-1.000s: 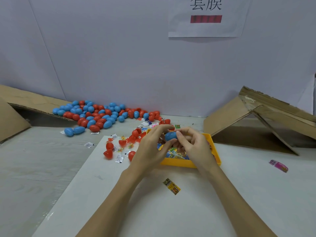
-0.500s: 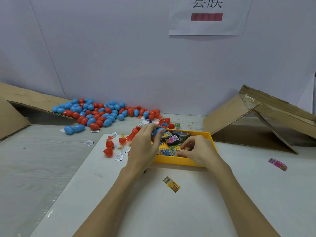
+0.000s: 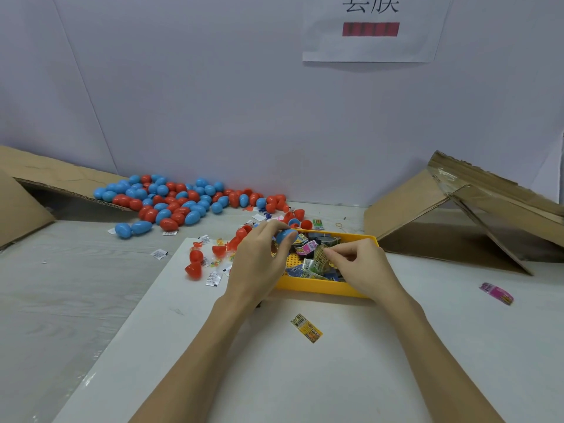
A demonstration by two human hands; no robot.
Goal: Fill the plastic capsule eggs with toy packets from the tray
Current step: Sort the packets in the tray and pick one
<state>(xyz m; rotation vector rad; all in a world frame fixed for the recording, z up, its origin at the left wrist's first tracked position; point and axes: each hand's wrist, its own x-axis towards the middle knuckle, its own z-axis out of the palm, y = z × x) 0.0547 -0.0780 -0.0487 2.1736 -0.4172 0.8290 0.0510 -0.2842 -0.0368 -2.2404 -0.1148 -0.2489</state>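
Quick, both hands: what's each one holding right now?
Left hand: holding a blue egg.
Right hand: pinching a toy packet over the yellow tray.

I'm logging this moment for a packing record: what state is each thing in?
left hand: grips blue egg half
right hand: pinches a packet over the tray
yellow tray: holds packets
egg pile: lying loose by the wall
yellow packet: loose, outside tray
pink packet: loose, outside tray
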